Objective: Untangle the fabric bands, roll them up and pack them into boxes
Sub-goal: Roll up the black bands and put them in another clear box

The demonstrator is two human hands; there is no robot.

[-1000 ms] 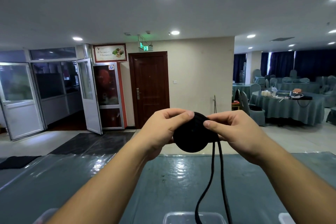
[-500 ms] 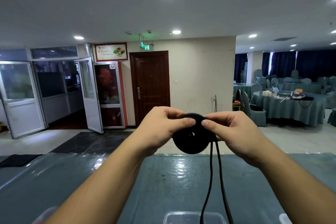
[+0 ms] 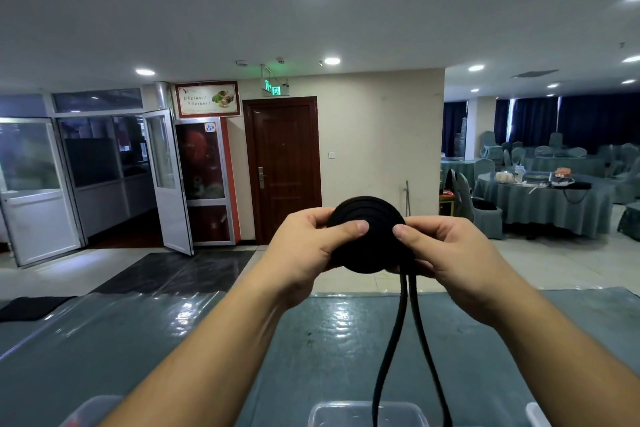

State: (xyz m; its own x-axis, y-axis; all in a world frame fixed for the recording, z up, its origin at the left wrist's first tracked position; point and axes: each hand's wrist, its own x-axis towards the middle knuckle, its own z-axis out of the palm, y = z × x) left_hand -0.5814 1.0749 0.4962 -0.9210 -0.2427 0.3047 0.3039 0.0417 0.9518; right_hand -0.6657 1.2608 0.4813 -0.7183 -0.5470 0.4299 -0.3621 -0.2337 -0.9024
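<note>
- Left hand [image 3: 308,246] and right hand [image 3: 453,253]: each grip clamped on the black rolled fabric band coil [image 3: 369,236], thumbs on its face, held above the glossy teal surface [image 3: 207,340].
- 2 loose band strands [image 3: 398,340] hang toward the clear plastic box [image 3: 332,414].

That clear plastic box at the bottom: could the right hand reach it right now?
Probably not yet: the right hand and left hand both hold the black band roll, though nothing blocks the clear plastic box.
</note>
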